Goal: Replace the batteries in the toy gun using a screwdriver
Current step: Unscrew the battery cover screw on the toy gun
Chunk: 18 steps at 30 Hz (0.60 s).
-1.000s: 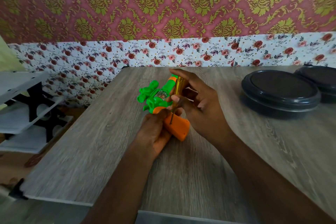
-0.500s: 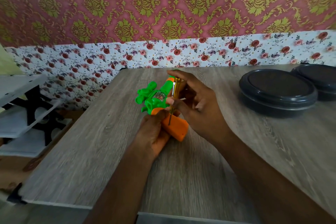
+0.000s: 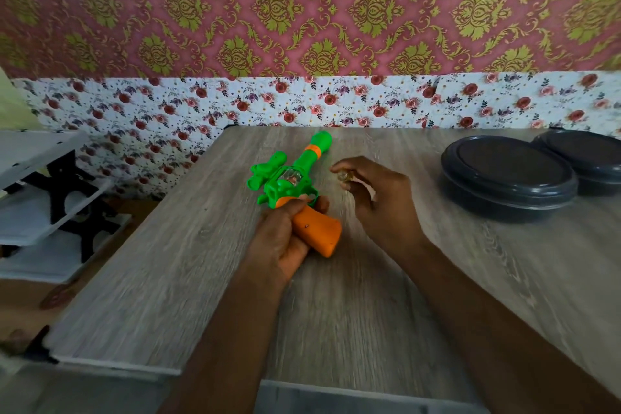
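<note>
Your L hand (image 3: 282, 242) is nearest, fingers wrapped round the orange grip of the toy gun (image 3: 289, 181). The gun lies on the wood table (image 3: 336, 312) w/ its green barrel pointing far. Just right of it, not touching the gun, your R hand (image 3: 383, 202) has fingers curled round the screwdriver (image 3: 344, 175); only its amber end shows, blurred. Farther right sit 2 dark round lidded containers (image 3: 507, 175), side by side. Floral wallpaper (image 3: 336, 101) runs behind the table's far edge.
</note>
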{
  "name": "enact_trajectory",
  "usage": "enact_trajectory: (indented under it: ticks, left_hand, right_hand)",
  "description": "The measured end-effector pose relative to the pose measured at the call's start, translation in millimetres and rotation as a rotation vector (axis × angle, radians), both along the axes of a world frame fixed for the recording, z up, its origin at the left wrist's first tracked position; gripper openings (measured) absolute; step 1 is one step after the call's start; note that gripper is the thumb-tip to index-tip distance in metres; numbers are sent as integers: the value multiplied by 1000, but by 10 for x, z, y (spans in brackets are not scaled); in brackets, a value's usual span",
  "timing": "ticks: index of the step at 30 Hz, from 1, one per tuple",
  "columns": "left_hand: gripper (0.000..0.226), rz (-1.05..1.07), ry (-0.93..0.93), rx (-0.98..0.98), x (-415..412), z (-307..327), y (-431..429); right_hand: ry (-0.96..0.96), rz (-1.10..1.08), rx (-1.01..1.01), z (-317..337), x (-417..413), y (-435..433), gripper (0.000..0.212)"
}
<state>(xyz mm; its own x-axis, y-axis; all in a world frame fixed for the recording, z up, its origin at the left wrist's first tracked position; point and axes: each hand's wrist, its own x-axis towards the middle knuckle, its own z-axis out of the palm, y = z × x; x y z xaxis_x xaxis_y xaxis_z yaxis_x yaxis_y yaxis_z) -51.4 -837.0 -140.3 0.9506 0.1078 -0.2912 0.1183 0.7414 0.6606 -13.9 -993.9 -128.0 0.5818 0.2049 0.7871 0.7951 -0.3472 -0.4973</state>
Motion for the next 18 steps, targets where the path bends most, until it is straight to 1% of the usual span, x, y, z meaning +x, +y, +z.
enact_trajectory:
  ticks: [2, 4, 6, 8, 10, 12, 15, 18]
  left_hand:
    - [13, 19, -3, 10, -14, 12, 10]
    - [13, 43, -8, 25, -27, 14, 10]
    - [12, 65, -13, 33, -47, 18, 1]
    - [11, 82, -34, 61, -69, 28, -9]
    - [18, 108, -55, 60, -74, 28, -22]
    - [29, 137, -44, 28, -65, 32, -29]
    - [41, 160, -29, -13, -40, 35, -23]
    - [41, 173, -30, -54, -62, 44, -20]
  right_hand:
    - [-2, -30, -93, -68, 137, -10, 40]
    - [-45, -53, -197, -76, 254, -17, 44]
    - [-74, -25, -321, -40, 359, -5, 43]
    - [-61, 6, -466, -22, 473, 27, 41]
    - [-25, 25, -627, -37, 581, 59, 39]
    - [-11, 25, -754, -64, 632, 91, 32]
    - [-18, 33, -820, -104, 674, 143, 22]
    - [-3, 42, -804, -145, 715, 160, 17]
